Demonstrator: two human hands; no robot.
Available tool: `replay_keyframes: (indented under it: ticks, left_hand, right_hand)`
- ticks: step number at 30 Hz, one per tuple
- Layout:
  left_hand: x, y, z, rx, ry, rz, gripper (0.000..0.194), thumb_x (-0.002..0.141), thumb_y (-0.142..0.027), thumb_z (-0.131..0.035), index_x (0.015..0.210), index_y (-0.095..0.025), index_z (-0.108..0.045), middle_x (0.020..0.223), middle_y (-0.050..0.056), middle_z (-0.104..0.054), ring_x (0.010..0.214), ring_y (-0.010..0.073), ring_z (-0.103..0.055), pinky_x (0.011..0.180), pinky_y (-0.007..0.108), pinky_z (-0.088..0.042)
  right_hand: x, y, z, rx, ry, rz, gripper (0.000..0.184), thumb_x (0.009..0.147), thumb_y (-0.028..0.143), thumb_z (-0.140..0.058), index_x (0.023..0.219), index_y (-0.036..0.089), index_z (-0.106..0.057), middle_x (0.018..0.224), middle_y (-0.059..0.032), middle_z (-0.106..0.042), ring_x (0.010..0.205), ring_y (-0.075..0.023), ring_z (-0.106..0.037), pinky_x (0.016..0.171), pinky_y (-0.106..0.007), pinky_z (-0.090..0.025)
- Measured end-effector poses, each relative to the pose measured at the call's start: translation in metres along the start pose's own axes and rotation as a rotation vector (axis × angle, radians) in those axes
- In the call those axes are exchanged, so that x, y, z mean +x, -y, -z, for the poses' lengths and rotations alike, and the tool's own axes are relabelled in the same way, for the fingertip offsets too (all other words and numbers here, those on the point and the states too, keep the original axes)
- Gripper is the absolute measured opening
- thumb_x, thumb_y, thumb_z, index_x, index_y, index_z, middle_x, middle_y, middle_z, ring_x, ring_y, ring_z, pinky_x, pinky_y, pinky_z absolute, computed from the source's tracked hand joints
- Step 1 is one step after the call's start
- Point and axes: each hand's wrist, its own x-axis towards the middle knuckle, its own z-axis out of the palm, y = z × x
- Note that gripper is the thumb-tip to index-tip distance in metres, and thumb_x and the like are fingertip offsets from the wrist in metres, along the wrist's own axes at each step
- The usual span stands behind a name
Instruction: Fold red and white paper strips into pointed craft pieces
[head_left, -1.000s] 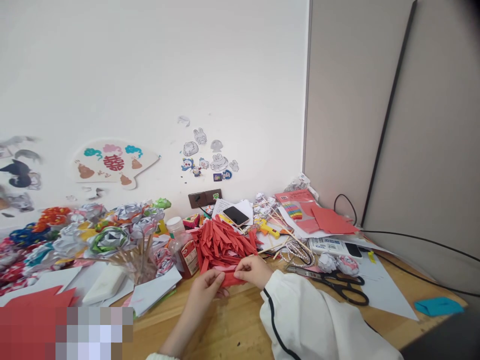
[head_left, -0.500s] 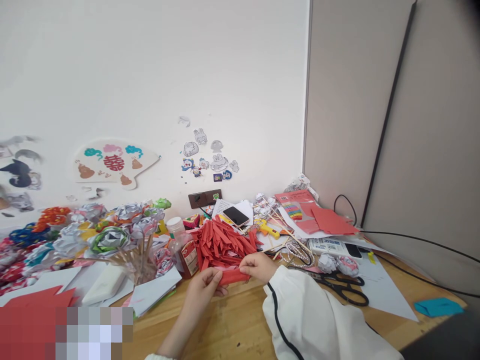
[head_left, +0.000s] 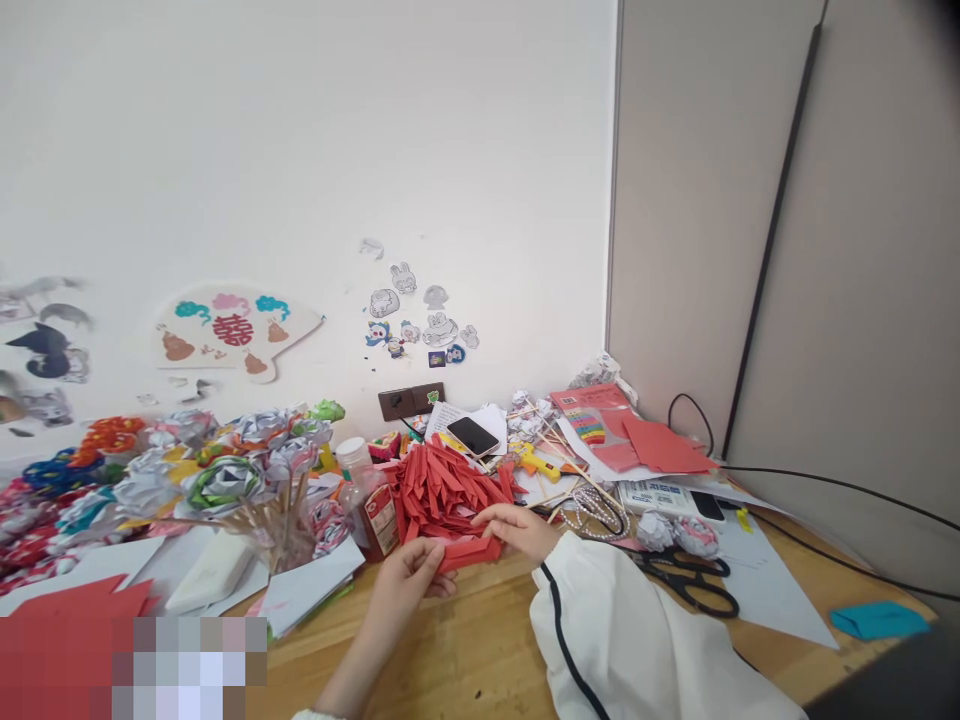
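Note:
My left hand [head_left: 416, 572] is closed, pinching the left end of a folded red paper strip [head_left: 471, 552] between thumb and fingers. At the strip's other end is my right hand [head_left: 521, 530], its fingers stretched out just above the paper. I cannot tell whether they touch it. Right behind the strip lies a heap of folded red paper pieces [head_left: 442, 485]. A bottle with a white cap [head_left: 367, 505] stands left of the heap.
Scissors with black handles [head_left: 694, 580] lie to the right, near two paper balls [head_left: 675, 533] and a bead string [head_left: 592, 512]. A phone [head_left: 472, 436] and a yellow glue gun [head_left: 540, 461] sit behind. Paper flowers [head_left: 225, 485] crowd the left side; red sheets [head_left: 667, 445] lie back right.
The red strip came into fuller view as my right hand slid right along it. My right fingers then loosened from its end and straightened. My left hand kept its pinch.

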Motion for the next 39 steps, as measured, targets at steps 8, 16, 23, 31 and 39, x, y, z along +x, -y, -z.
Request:
replay_keyframes:
  ticks: [8,16,23,31,39]
  left_hand:
    - [0.0,0.001,-0.002,-0.01,0.002,0.007,0.026,0.06,-0.04,-0.058,0.064,-0.015,-0.052,0.047,-0.001,-0.062,0.046,0.0142,-0.059,0.049,0.025,-0.048]
    - [0.005,0.006,0.007,-0.113,-0.07,0.014,0.025,0.06,-0.038,-0.059,0.066,-0.016,-0.05,0.05,-0.002,-0.063,0.047,0.0128,-0.06,0.051,0.022,-0.047]
    - [0.006,0.006,0.007,-0.097,-0.099,-0.021,0.024,0.06,-0.037,-0.059,0.068,-0.016,-0.051,0.052,-0.002,-0.064,0.051,0.0139,-0.061,0.055,0.024,-0.048]
    - [0.003,0.004,0.001,-0.051,-0.024,-0.026,0.024,0.061,-0.038,-0.058,0.066,-0.016,-0.052,0.049,-0.001,-0.063,0.046,0.0143,-0.06,0.05,0.024,-0.047]
    - [-0.001,0.002,-0.005,-0.02,0.027,-0.005,0.027,0.058,-0.034,-0.062,0.075,-0.014,-0.054,0.05,-0.001,-0.062,0.046,0.0141,-0.059,0.049,0.025,-0.047]
  right_hand:
    - [0.005,-0.016,-0.011,0.001,0.033,-0.058,0.042,0.061,0.041,-0.059,0.091,0.013,-0.053,0.059,0.0011,-0.055,0.043,-0.006,-0.048,0.046,-0.021,-0.04]
    - [0.0,0.004,0.002,0.217,0.069,-0.094,0.041,0.061,0.042,-0.058,0.087,0.011,-0.051,0.066,-0.0042,-0.061,0.049,-0.0077,-0.053,0.052,-0.023,-0.042]
    - [0.003,-0.003,-0.006,0.154,-0.044,-0.083,0.034,0.061,0.044,-0.056,0.06,0.011,-0.048,0.052,-0.0011,-0.058,0.043,-0.0087,-0.052,0.046,-0.022,-0.041]
    - [0.003,-0.007,-0.01,0.141,-0.011,-0.042,0.039,0.058,0.037,-0.062,0.088,0.014,-0.049,0.061,0.0022,-0.057,0.042,-0.0069,-0.051,0.045,-0.022,-0.043]
    - [0.007,-0.021,-0.019,0.091,-0.062,-0.071,0.035,0.062,0.04,-0.058,0.082,0.012,-0.053,0.051,0.0024,-0.055,0.04,-0.0074,-0.05,0.042,-0.021,-0.042]
